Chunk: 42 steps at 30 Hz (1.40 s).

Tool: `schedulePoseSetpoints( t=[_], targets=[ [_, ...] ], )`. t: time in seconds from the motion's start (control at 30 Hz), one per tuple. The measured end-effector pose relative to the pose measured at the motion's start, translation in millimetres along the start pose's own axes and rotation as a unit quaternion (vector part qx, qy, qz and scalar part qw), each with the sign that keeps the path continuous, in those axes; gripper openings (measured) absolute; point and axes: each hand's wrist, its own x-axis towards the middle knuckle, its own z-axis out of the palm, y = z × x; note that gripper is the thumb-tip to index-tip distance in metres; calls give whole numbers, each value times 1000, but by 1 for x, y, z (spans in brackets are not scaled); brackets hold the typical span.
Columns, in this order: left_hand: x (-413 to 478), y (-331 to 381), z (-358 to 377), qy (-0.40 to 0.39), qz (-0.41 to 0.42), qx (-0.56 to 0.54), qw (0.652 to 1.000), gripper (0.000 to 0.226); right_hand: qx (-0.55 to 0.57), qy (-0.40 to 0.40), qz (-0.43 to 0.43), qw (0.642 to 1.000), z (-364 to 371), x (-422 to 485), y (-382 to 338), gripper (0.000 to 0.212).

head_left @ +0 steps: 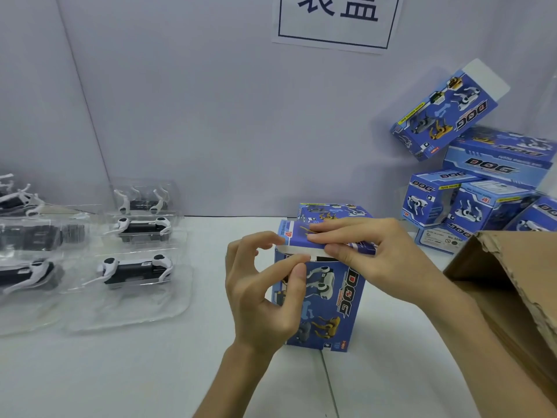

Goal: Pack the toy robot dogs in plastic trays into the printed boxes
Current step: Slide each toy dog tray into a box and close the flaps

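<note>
A blue printed box [328, 306] stands upright on the white table, a little right of centre. My left hand [265, 294] curls against its left side, thumb tip on the white tuck tab at the top edge. My right hand [364, 251] lies flat on the top flap [298, 235], fingers straight, pressing it down. Several toy robot dogs in clear plastic trays [135, 270] lie at the left of the table.
An open brown cardboard carton [512, 285] stands at the right edge. Behind it, several blue printed boxes [482, 203] are piled, one [443, 113] leaning against the wall. Another printed box [331, 211] sits just behind the one in my hands.
</note>
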Motion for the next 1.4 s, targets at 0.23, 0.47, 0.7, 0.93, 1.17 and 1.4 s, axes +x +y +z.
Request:
schedulePoseSetpoints(
  t=[0.23, 0.47, 0.7, 0.93, 1.17, 1.4],
  targets=[
    [2, -2, 0, -23, -31, 2, 999, 23, -76, -4, -34, 997, -3, 8, -6, 30],
    [1, -8, -1, -9, -23, -3, 1000, 24, -103, 35, -41, 993, 4, 6, -6, 31],
    [-1, -6, 2, -25, -35, -4, 999, 21, -110, -34, -2, 993, -1, 1, -10, 35],
    [0, -9, 2, -42, -50, -58, 996, 33, -85, 2, -15, 996, 11, -11, -5, 38],
    [6, -22, -3, -45, -73, -66, 994, 25, -130, 70, -55, 987, 23, -15, 5, 41],
    [4, -22, 0, -36, -61, -46, 996, 22, -197, 16, -69, 978, 18, -15, 5, 41]
  ],
)
